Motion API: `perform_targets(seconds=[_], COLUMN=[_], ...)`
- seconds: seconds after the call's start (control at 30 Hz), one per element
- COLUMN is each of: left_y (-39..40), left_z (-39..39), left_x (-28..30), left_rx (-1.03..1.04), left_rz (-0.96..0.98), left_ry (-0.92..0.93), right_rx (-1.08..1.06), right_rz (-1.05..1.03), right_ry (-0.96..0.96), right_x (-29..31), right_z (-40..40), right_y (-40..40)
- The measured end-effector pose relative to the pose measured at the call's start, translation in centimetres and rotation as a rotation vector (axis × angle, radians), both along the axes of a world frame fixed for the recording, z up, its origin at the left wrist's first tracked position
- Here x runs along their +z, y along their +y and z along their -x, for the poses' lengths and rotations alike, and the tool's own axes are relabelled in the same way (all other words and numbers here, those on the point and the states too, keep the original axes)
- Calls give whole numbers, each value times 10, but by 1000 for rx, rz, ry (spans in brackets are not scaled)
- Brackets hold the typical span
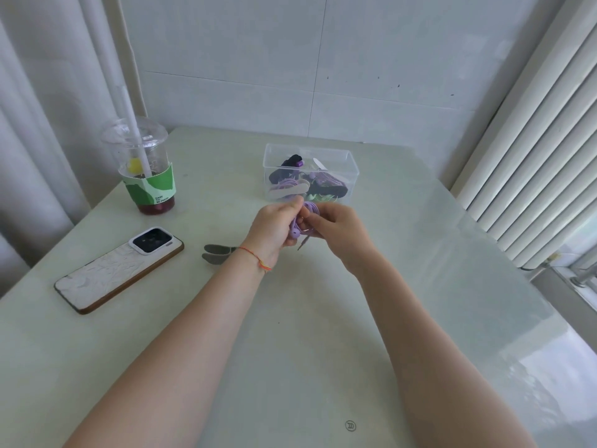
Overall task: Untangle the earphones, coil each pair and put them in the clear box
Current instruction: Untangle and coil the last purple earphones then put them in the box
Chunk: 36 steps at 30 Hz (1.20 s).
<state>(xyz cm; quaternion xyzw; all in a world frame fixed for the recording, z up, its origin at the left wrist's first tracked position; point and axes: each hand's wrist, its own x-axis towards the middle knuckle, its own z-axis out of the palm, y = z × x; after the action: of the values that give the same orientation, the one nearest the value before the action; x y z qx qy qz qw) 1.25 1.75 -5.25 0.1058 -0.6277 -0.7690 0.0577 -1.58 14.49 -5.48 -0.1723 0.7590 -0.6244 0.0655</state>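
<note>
A pair of light purple earphones (306,218) is bunched into a coil between my two hands, just in front of the clear box (352,166). My left hand (274,229) grips the coil, with an earbud showing under its fingers. My right hand (339,231) pinches the cord from the right, and the plug hangs down below. The box holds several coiled earphones in purple, black and green, some bound with straps.
A grey strap (217,253) lies on the pale table (290,367) left of my left wrist. A phone in a white case (119,268) lies further left. A plastic cup with a straw and green sleeve (145,169) stands at the back left. A radiator (533,156) runs along the right.
</note>
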Motion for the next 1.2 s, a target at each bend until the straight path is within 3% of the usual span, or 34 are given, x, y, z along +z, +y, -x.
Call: perform_targets(seconds=[0.17, 0.23, 0.47, 0.7, 0.8, 0.93, 1.07, 1.2], left_y=[4, 1, -7, -10, -21, -37, -41, -40], left_z=[-3, -6, -6, -8, -8, -17, -19, -10], left_x=[-8, -7, -9, -11, -4, 6, 8, -5], left_rx=[129, 142, 163, 115, 70, -233, -254, -14], left_rz=[350, 408, 683, 1056, 1392, 1554, 1558, 1185], left_ry=[137, 153, 189, 226, 46, -355, -321, 30], right_rx=[-78, -90, -58, -158, -209, -272, -282, -262], right_rz=[-56, -78, 113, -7, -70, -82, -73, -14], right_ry=[48, 55, 20, 97, 106, 60, 47, -1], right_x=[-7, -7, 4, 0, -3, -4, -5, -3], right_z=[-5, -7, -14, -14, -10, -6, -5, -5], right_y=[-5, -7, -7, -8, -5, 0, 1, 1])
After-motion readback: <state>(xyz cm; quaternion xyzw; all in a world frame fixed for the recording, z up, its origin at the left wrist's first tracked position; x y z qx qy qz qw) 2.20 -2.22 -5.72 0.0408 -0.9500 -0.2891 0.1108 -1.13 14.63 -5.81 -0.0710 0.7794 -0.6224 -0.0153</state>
